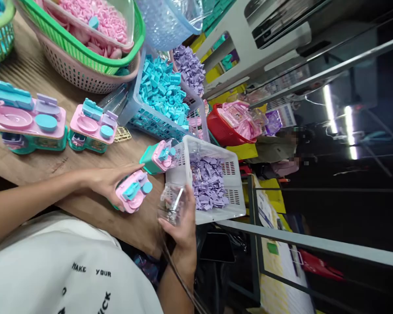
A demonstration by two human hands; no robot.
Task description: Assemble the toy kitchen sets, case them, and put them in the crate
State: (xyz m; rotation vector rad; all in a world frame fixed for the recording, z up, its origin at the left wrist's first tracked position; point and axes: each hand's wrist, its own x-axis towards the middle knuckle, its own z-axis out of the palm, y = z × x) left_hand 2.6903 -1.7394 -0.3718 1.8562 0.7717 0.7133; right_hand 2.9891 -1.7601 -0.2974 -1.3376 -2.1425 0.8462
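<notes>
Left hand (106, 185) steadying a toy (134, 192), right hand (181, 218) holding a clear case (174, 203)

The left hand is curling partway closed around the small pink-topped toy, its fingers spreading along the toy's sides; this grip is probably stopping it from sliding. The toy is sitting near the table's edge, its pink top facing the wearer. The right hand is closing its thumb and fingers around the see-through case, apparently gripping lightly because the plastic looks thin; whether anything is lying inside, I cannot tell. The case is hovering near the toy, not touching it.

Just beyond the left fingertips, a second toy (152, 159) is lying with its teal side showing, perhaps waiting within easy reach. Beside the right hand, a white basket (239, 185) is holding purple pieces (208, 183). Farther back, a blue crate (132, 104) is holding turquoise pieces (162, 83), the colours likely being sorted apart for quick picking. To the left, a wide toy (29, 117) and a narrower toy (91, 126) are standing side by side on the wooden table (29, 168), well clear of the hands.
</notes>
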